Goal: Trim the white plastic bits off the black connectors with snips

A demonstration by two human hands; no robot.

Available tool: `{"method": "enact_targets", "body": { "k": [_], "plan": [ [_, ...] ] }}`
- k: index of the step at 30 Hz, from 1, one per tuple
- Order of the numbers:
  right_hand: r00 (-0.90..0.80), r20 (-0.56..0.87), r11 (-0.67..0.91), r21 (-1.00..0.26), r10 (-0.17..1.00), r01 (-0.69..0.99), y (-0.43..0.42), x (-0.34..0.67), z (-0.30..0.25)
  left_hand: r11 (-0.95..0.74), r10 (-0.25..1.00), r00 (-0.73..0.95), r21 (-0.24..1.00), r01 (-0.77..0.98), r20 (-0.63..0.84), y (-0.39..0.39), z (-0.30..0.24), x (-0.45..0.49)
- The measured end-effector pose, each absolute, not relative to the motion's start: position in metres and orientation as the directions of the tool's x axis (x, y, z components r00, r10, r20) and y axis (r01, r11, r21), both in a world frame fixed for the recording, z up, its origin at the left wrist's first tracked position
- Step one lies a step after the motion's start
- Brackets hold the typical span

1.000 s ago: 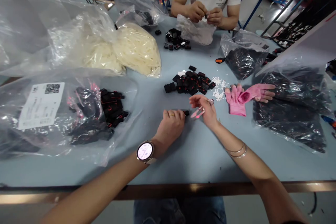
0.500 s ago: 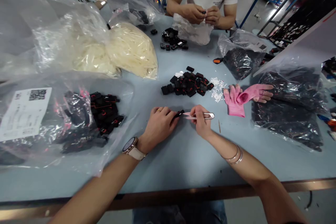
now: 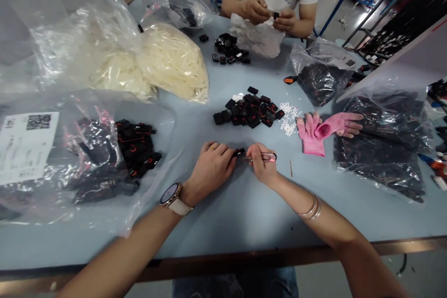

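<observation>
My left hand (image 3: 214,164), with a ring and a watch, is closed on a small black plastic part (image 3: 239,152) just above the table. In my right hand (image 3: 261,164) are thread snips (image 3: 269,157), their handle end sticking out to the right. The tips of the snips lie close by the black part; whether they touch it I cannot tell. Beyond both hands lies a pile of black plastic parts (image 3: 253,111), some with red-orange bits. Small white pieces (image 3: 289,118) are scattered at the pile's right side.
Pink gloves (image 3: 312,142) lie to the right, beside a bag of dark parts (image 3: 382,158). Clear bags of black parts (image 3: 94,158) and cream-coloured pieces (image 3: 178,63) fill the left. Across the table (image 3: 209,223), a co-worker's hands (image 3: 286,19) hold a small black part.
My right hand has moved slightly left with the snips, closer to the black part. My left hand stays nearly in place. The co-worker's hands have moved apart a little.
</observation>
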State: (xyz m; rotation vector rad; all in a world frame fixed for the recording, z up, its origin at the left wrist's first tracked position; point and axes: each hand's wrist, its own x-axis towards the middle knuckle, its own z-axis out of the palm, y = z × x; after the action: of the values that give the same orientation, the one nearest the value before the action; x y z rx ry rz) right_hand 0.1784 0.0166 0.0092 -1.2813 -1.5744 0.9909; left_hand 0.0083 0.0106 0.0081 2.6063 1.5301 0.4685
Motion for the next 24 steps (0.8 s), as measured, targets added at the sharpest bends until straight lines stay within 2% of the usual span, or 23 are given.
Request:
{"method": "enact_targets", "body": {
  "k": [8, 15, 22, 24],
  "plan": [
    [-0.122, 0.139, 0.174, -0.922, 0.983, 0.346, 0.0184, 0.1762, 0.0102, -0.5, 0.86, 0.449, 0.223, 0.837, 0.244, 0.0108, 0.0072, 0.0086],
    [-0.14, 0.207, 0.245, -0.897, 0.968, 0.369, 0.0194, 0.1741, 0.01, -0.513, 0.849, 0.46, 0.198, 0.835, 0.261, 0.011, 0.0056, 0.0086],
    [-0.164, 0.239, 0.289, -0.822, 0.957, 0.491, 0.0217, 0.1704, 0.012, -0.522, 0.842, 0.467, 0.191, 0.831, 0.27, 0.0114, 0.0046, 0.0087],
    [-0.157, 0.24, 0.286, -0.831, 0.958, 0.477, 0.0216, 0.1701, 0.011, -0.522, 0.841, 0.465, 0.187, 0.832, 0.277, 0.0114, 0.0044, 0.0086]
  ]
}}
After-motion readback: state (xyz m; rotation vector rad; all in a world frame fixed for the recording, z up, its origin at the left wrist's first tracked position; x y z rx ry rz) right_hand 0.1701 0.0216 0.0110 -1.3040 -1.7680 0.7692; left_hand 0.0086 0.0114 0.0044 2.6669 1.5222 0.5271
